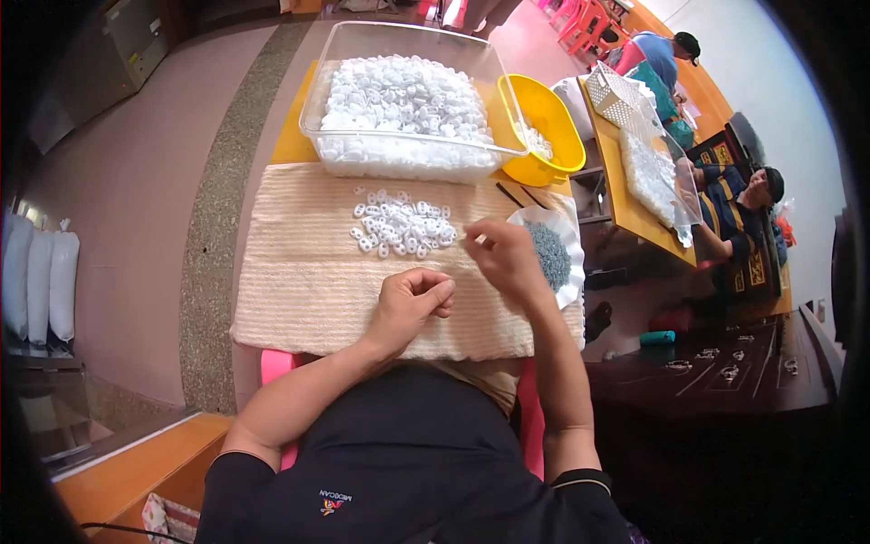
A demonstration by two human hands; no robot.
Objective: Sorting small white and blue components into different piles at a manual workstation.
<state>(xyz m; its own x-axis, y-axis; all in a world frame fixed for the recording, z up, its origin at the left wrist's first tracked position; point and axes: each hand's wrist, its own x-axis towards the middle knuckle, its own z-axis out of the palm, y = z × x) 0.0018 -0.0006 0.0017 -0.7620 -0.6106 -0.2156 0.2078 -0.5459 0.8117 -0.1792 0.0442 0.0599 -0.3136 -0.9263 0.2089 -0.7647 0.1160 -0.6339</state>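
I see a pale striped cloth (299, 272) across mid-frame. My left hand (412, 304) is curled shut at centre, contents hidden. Above, small white plastic rings (401, 227) lie heaped. My right hand (503, 254) pinches something tiny; a slip could drop it into the white dish of grey bits (569, 238).

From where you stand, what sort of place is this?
Probably a small workshop for hand assembly or sorting. A clear bin is heaped with small white plastic parts, more lie loose on a towel, and other people sit at an orange table with similar parts.
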